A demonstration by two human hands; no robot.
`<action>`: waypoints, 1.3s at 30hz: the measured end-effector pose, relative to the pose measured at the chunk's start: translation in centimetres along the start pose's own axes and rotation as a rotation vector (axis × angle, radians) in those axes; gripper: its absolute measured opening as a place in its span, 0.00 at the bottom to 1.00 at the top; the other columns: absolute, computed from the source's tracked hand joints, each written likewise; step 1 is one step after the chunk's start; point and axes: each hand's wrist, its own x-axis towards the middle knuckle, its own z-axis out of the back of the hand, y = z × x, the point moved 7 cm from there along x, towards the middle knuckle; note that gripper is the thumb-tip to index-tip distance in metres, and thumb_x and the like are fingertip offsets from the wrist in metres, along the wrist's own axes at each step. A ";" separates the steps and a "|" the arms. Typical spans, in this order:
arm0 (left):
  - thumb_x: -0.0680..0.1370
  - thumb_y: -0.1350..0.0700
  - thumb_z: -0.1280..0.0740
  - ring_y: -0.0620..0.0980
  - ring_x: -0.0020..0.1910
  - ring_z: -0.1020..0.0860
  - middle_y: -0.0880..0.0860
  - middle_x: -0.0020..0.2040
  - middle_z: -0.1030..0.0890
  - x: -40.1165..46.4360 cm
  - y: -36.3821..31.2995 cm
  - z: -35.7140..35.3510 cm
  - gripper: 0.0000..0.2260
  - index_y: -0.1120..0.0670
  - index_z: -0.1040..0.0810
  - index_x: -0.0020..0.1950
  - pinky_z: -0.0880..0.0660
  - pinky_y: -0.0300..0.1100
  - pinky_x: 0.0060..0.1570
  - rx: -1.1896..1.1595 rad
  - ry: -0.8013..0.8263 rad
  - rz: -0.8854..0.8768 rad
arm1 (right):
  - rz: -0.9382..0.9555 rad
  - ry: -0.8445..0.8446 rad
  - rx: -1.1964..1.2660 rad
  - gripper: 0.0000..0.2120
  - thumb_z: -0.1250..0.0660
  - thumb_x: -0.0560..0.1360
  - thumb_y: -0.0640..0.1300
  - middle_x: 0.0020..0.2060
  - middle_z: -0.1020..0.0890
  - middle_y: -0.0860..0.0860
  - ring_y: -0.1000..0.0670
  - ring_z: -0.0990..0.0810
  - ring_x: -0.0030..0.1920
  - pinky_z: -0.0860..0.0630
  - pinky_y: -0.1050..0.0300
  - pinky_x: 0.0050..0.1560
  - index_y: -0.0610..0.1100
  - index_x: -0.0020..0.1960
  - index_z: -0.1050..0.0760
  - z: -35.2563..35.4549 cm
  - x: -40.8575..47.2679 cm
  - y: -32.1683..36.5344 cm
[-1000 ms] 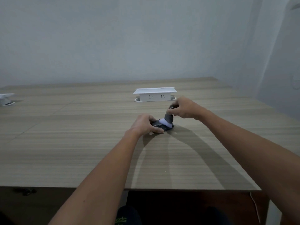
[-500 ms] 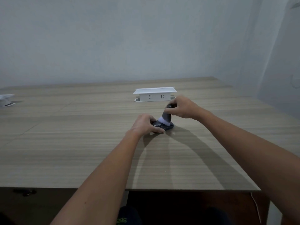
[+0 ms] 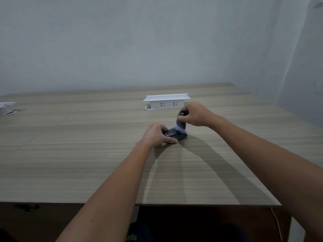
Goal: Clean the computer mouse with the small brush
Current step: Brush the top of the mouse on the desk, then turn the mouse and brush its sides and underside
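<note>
Wood table [image 3: 87, 163] stretches out in front. Left hand [image 3: 155, 135] near middle, wrapped round near side of dark mouse [image 3: 175, 134], pinning it flat on table. Right hand [image 3: 195, 114] just behind, fingers pinched tight on small brush [image 3: 180, 122]. Brush stands up, pale bristles touching top of mouse. White socket box [image 3: 167, 102] farther back.

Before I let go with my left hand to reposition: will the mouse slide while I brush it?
Probably. The mouse is small with a smooth shell, likely light, and the table looks slick. The left hand pins it while the right hand presses the brush down, so sideways strokes could push it.
</note>
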 end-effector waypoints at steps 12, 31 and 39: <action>0.64 0.47 0.17 0.54 0.49 0.15 0.54 0.47 0.13 -0.1 0.1 0.0 0.22 0.56 0.14 0.53 0.22 0.43 0.41 -0.014 -0.003 -0.001 | -0.056 0.034 -0.016 0.09 0.31 0.72 0.38 0.34 0.17 0.39 0.48 0.26 0.34 0.31 0.58 0.34 0.33 0.42 0.16 -0.5 -0.2 -1.0; 0.65 0.49 0.18 0.53 0.48 0.16 0.54 0.47 0.13 0.1 0.3 -0.2 0.22 0.56 0.14 0.54 0.25 0.41 0.42 -0.041 0.015 -0.024 | -0.190 -0.017 0.111 0.10 0.33 0.72 0.36 0.31 0.23 0.37 0.45 0.27 0.33 0.32 0.58 0.33 0.28 0.40 0.20 -0.5 0.0 -2.0; 0.64 0.48 0.17 0.49 0.44 0.18 0.49 0.42 0.14 0.0 0.3 -0.1 0.21 0.55 0.13 0.53 0.24 0.39 0.41 -0.033 0.007 -0.021 | -0.185 -0.015 0.120 0.09 0.32 0.71 0.38 0.38 0.16 0.34 0.43 0.22 0.33 0.27 0.56 0.34 0.31 0.42 0.18 -0.5 -0.6 -2.8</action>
